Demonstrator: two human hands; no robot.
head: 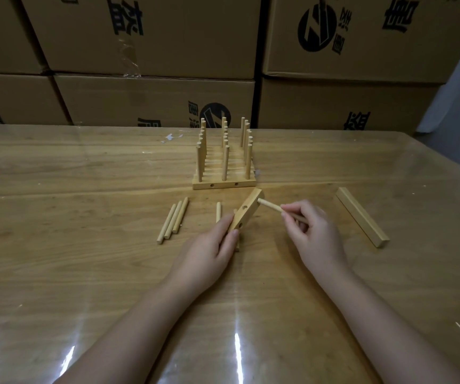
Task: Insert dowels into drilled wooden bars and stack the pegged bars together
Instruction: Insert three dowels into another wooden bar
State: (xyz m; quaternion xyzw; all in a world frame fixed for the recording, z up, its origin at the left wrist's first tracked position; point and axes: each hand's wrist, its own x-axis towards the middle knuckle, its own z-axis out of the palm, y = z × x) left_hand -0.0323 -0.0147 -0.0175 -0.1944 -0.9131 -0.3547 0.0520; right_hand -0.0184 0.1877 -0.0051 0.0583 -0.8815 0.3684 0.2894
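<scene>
Cardboard boxes (pixel 151 42) printed with black marks fill the background at 12 o'clock, and the wooden table (pixel 84 273) under a glossy clear cover takes up everything nearer. Taking the middle of the table as the clock's centre, the stack of pegged bars (pixel 224 173) stands just past it at 12 o'clock, its pegs upright in rows. A spare bar (pixel 361 216) lies flat at 3 o'clock, well apart from the hands. The bar being worked on (pixel 246 213) sits at the centre, tilted up on edge with two drilled holes showing. The left hand (pixel 209 253) grips its near end, thumb on one side and fingers curled around the other. Such a bar looks light, stiff and smooth-faced, so it is best held by its long sides, clear of the holes, and braced against the push of a peg. The right hand (pixel 312 231) pinches a dowel (pixel 270 205) near its middle with fingertips and thumb, its far tip meeting the bar's right face near the far end; whether it has entered a hole cannot be told. Thin and rigid, it would likely bind if angled, so a hold close to the tip and a straight push seem wise. Three loose dowels (pixel 172 218) lie at 9 o'clock, and a single dowel (pixel 218 212) lies just beside the held bar.
</scene>
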